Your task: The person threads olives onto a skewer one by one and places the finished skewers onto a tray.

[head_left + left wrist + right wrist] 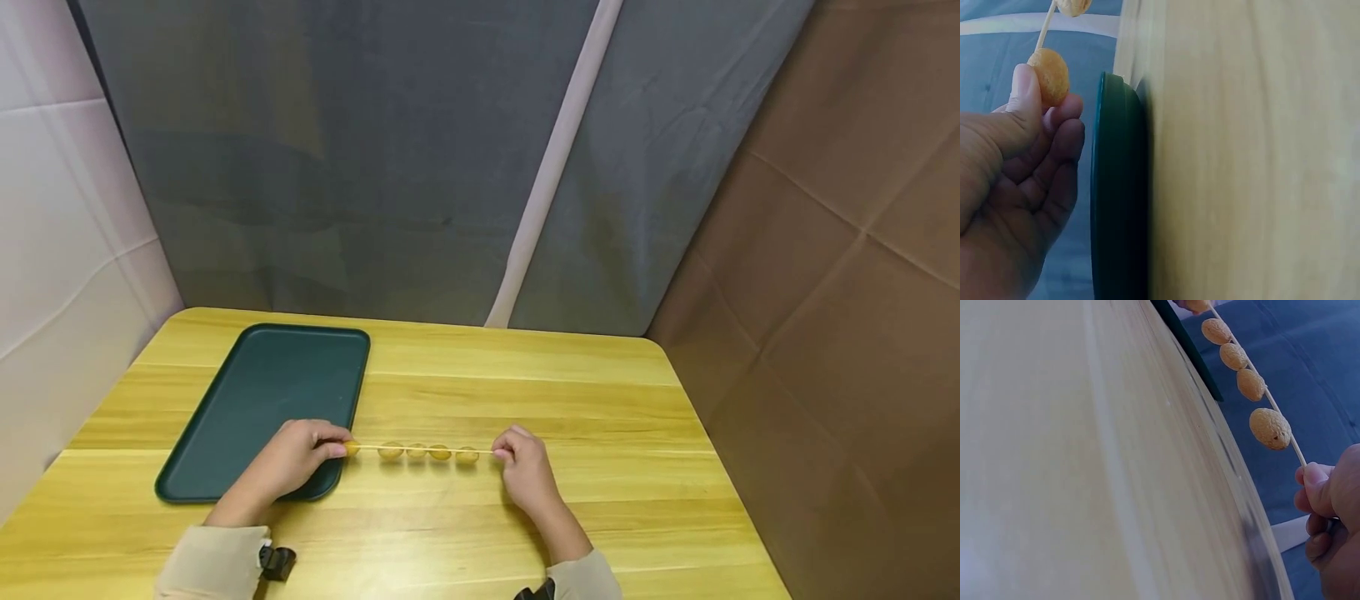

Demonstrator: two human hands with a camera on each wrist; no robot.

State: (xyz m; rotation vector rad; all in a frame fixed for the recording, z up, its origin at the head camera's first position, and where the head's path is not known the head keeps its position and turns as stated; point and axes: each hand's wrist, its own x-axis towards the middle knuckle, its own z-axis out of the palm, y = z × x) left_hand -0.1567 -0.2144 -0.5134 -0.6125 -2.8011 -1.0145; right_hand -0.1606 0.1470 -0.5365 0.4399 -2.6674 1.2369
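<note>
A thin wooden skewer (1297,451) is held level above the table, with several golden-brown, wrinkled balls threaded along it. My left hand (303,454) pinches the endmost ball (1052,76) between thumb and fingers, next to the tray's right edge. At the opposite end, my right hand (527,471) grips the bare stick between thumb and index finger. Between the hands hang the other balls, the one nearest the right hand being a larger-looking ball (1270,429). Whether the stick's tip pokes through the end ball is hidden by the left fingers.
A dark green tray (277,400) lies on the left of the wooden table (600,433), partly under the left hand. Grey cloth (420,167) hangs behind the table, brown cloth (847,292) on the right and pale cloth (67,183) on the left.
</note>
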